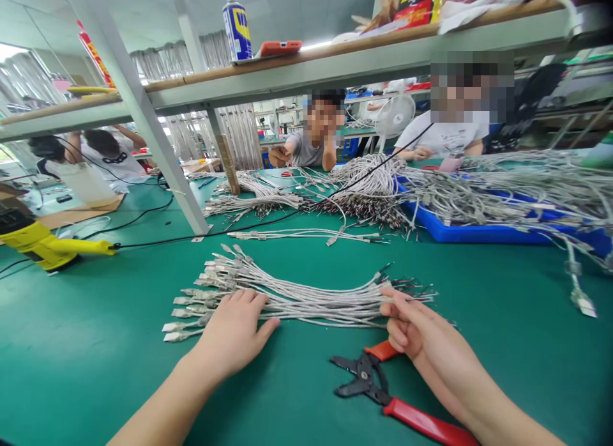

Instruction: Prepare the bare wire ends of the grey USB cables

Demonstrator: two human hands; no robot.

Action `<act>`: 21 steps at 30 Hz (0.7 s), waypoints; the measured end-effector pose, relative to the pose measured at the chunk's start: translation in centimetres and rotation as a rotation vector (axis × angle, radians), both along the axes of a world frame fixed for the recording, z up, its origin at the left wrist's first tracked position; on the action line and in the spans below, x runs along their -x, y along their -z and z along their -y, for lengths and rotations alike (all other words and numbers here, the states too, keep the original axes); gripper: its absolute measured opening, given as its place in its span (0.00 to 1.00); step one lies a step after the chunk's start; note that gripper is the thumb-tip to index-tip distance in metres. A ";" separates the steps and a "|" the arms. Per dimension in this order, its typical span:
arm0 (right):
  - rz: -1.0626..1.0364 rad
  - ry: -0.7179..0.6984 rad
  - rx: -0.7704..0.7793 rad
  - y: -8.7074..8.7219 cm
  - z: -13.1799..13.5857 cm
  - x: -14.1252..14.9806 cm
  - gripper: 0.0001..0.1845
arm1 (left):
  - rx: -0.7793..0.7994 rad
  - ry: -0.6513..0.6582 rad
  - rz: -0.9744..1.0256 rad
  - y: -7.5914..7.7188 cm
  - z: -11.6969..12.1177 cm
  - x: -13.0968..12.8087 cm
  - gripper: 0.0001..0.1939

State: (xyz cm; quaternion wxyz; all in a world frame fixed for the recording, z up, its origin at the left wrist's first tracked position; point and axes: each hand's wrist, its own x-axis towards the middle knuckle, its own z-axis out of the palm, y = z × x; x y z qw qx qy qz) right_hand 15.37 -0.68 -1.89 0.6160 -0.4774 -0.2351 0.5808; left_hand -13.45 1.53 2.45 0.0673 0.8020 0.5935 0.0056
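A bundle of pale grey USB cables [311,299] lies across the green table in front of me, plugs at the left and stripped dark wire ends at the right. My left hand [237,328] rests palm down on the plug side, fingers flat and thumb apart. At the wire ends, my right hand [421,331] is closed in a pinch on a USB cable; the exact grip is partly hidden. Red-handled wire strippers [364,376] lie with jaws apart under and beside my right hand, one handle partly covered by it.
Behind the bundle lie a few separate cables [306,234] and a large cable heap [368,184]. A blue tray [445,232] overflows with cables at right. A yellow power tool [52,245] with a black cord stands left. A shelf post [167,146] meets the table; two people sit opposite.
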 end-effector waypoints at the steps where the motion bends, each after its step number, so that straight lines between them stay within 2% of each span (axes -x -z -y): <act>1: 0.002 0.012 -0.003 0.0 0.0 0.0 0.19 | 0.007 -0.001 0.004 0.0 0.0 0.0 0.24; 3: 0.000 0.052 -0.005 -0.2 0.0 0.0 0.21 | 0.020 -0.007 0.013 -0.2 0.0 0.0 0.25; 8: -0.009 0.159 -0.005 -0.7 -0.1 -0.1 0.35 | 0.031 -0.018 0.040 -0.5 -0.2 0.1 0.23; 11: 0.102 0.152 -0.032 -0.7 0.0 0.4 0.39 | 0.015 -0.036 0.080 -0.4 -0.6 0.1 0.21; 16: 0.273 0.193 -0.089 -0.6 0.7 1.4 0.51 | 0.007 -0.089 0.185 0.5 -1.2 0.0 0.17; 19: 0.357 0.228 -0.130 -0.9 0.9 1.3 0.51 | 0.004 -0.095 0.246 1.2 -1.6 -0.2 0.15; 21: 0.420 0.221 -0.159 -1.1 1.1 1.0 0.46 | 0.000 -0.094 0.273 1.5 -1.8 -0.2 0.15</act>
